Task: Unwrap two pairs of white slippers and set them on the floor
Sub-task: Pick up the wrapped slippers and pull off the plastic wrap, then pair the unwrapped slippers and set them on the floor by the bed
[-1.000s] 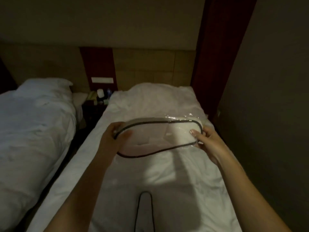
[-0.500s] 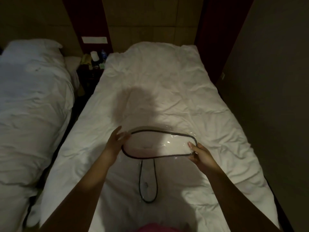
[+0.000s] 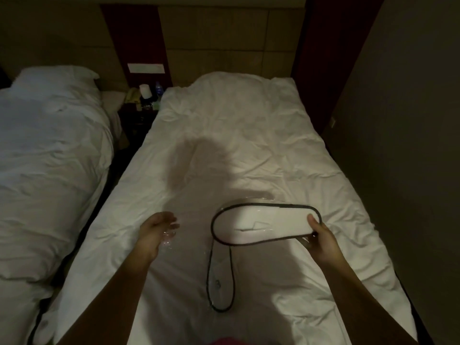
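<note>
A wrapped slipper pair [image 3: 263,226] is pinched at one end by the right hand [image 3: 321,235] above the bed [image 3: 249,145]; the left hand [image 3: 155,226] is spread open around loose clear film [image 3: 168,236]. The pair could slip from so slight a hold. A second pair [image 3: 220,277] lies below. No writing can be read.

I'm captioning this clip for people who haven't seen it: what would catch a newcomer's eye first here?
First, the white slipper with dark piping, held flat over the near bed by the right hand, whose grip is at its right end. Next, a second slipper lying lengthwise on the sheet just below it, and the open left hand with crinkled clear plastic at its fingers. A second white bed fills the left side.
</note>
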The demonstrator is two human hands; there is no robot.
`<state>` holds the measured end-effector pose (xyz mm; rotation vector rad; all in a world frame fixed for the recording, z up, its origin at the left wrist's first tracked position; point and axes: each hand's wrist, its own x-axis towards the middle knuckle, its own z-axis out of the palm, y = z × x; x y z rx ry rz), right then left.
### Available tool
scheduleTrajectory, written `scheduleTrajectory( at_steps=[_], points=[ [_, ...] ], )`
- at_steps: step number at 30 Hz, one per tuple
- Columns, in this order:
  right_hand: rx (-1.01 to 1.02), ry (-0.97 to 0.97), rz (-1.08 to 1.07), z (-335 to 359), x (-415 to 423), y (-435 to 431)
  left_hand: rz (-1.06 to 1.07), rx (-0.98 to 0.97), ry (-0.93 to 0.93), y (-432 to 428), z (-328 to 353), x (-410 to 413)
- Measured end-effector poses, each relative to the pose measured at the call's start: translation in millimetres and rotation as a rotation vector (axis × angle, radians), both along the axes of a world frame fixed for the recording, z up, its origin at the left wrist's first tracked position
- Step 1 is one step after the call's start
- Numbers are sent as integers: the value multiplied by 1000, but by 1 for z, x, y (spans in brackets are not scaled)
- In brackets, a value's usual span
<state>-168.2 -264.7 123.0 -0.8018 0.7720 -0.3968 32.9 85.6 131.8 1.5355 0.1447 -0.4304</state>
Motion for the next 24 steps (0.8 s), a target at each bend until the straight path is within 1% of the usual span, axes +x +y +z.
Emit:
scheduleTrajectory(
  at_steps=[2,6,9,13,18,20,22,24],
  points=[
    [58,-64,-40,2,-1,-4,76,14,-14,13,-5,1],
    [73,-76,-128,7,-2,-10,185,18,28,43,-22,-4],
    [90,-100,-225,14,0,-14,207,25,73,53,-30,-7],
    [161,-156,-331,21,0,-20,247,-3,95,54,-31,-11],
    [137,-141,-237,29,21,-1,218,-64,130,14,-27,-21],
    [150,-125,-184,30,32,12,182,-133,156,-8,-28,-28],
    [166,-128,-135,28,40,26,140,-237,230,-30,-29,-34],
    [168,-131,-111,26,44,38,58,-290,291,-50,-22,-41]
  ],
)
